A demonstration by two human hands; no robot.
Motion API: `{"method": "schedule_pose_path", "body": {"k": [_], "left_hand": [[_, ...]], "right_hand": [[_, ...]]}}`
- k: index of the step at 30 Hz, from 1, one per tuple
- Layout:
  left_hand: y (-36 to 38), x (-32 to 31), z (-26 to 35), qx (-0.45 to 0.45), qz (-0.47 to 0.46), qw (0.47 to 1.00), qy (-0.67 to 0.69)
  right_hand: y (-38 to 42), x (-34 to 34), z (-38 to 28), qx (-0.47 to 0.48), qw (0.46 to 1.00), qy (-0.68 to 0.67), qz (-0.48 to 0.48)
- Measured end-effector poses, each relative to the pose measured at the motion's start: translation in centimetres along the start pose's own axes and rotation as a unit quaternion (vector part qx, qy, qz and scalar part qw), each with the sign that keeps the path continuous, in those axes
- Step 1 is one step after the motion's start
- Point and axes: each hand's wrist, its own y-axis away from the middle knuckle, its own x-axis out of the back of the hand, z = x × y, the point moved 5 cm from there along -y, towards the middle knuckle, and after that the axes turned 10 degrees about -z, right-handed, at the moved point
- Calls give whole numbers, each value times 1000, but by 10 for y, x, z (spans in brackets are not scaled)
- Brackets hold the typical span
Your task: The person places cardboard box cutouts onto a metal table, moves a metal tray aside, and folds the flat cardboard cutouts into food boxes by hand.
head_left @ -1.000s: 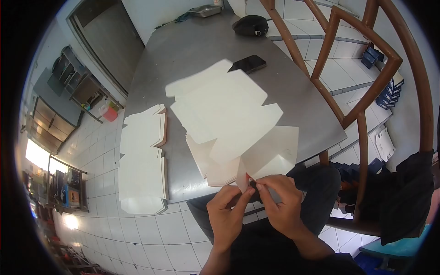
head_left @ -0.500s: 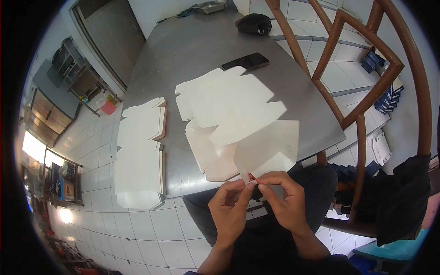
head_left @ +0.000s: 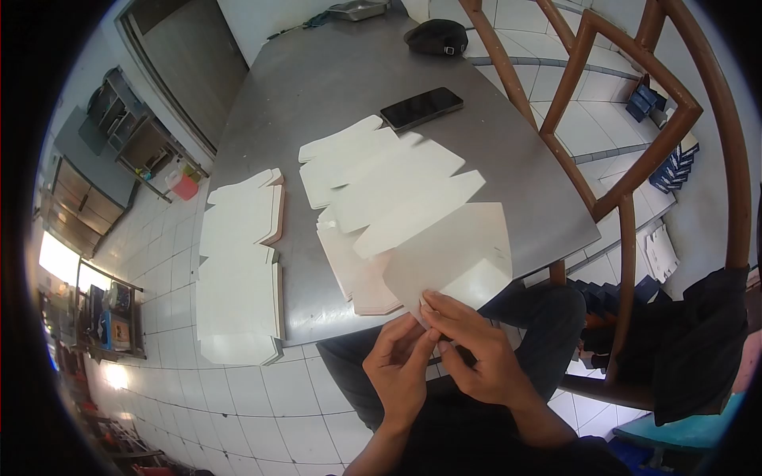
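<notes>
Both hands are closed at the near corner of a white die-cut cardboard box blank [head_left: 452, 250], whose creased panel tilts up over the table's front edge. My left hand [head_left: 401, 365] pinches the corner from the left, thumb against fingertips. My right hand [head_left: 480, 353] lies against it from the right, its index finger and thumb pressing along the card's edge. The fingers hide the small flap between them. Beneath and beyond lie more white blanks [head_left: 349, 166], overlapping on the metal table [head_left: 317, 87].
A neat stack of flat blanks [head_left: 234, 238] lies along the table's left edge. Farther back are a black phone [head_left: 422, 108], a dark cap [head_left: 436, 37] and a metal tray [head_left: 357, 10]. A brown railing [head_left: 627, 190] and tiled steps stand on the right.
My right fingers have moved up and over the card's corner. The small red-edged flap seen between the fingertips is now covered. The panel has shifted slightly left.
</notes>
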Motion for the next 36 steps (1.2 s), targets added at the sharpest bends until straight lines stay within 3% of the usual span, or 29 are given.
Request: {"method": "schedule_pose_path", "body": {"k": [4,7,10,13,16,22,28,31,34,36], "left_hand": [[0,0,-3,-12,-35,998,-52],[0,-7,-2,-49,-17,995,-88],[-3,-9,-2,-54,-16,995,-80],[-2,-6,-6,-70,-35,991,-111],[-2,-5,-2,-91,-60,984,-145],[1,-14,11,-183,-21,950,-253],[-2,-20,24,-273,4,880,-388],[-6,-13,13,-276,70,886,-365],[-13,-7,9,-244,54,902,-352],[-15,-4,11,-196,51,926,-319]], "right_hand": [[4,7,11,-84,985,-136,-62],[0,8,10,-154,975,-162,-15],[0,11,16,-164,975,-150,-17],[-5,17,7,-115,992,-60,1],[-7,17,7,-140,989,-48,-21],[-5,4,5,-41,998,25,26],[-3,4,9,-72,996,-47,24],[0,0,20,-168,975,-135,60],[-7,-5,18,-109,992,-68,17],[-8,9,-3,-141,988,-63,7]]}}
